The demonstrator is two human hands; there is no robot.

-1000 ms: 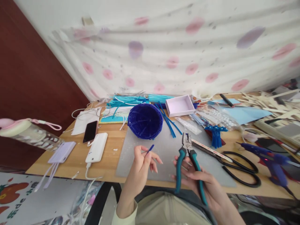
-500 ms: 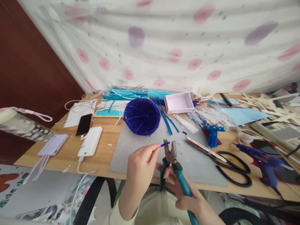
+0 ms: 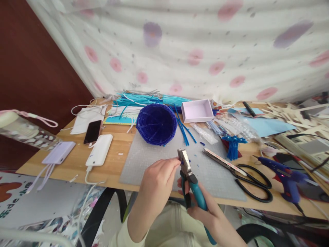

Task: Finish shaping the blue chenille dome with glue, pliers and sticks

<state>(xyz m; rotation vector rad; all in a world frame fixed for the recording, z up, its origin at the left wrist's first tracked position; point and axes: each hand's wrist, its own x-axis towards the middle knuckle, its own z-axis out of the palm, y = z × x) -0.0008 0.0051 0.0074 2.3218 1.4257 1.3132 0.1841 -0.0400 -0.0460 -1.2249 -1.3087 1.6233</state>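
Pliers [image 3: 189, 173] with teal handles are sitting at lower centre of the frame, above the near edge of the grey mat [image 3: 159, 161], head closed or nearly so. A short blue strip piece is probably being fed into the head, but it is hidden here; only small blue bits are lying on the mat beside it. To do this well, in my judgement: keep the strip square to the plier head, squeeze evenly, keep fingertips out of the bite.

Left hand [image 3: 156, 180] is coming up from bottom centre, fingers bunched, tips pinching right at the plier head; what is between them cannot be told. Right hand [image 3: 205, 212] is wrapping the handles from lower right, fingers curled tight, wrist angled up toward the centre.

Further out: blue woven basket [image 3: 156, 124] is standing at centre on the mat's far edge, loose blue strips [image 3: 183, 128] just right of it, black scissors [image 3: 253, 181] at right, blue glue gun [image 3: 285, 175] far right, phone [image 3: 93, 131] and white power bank [image 3: 99, 154] at left.
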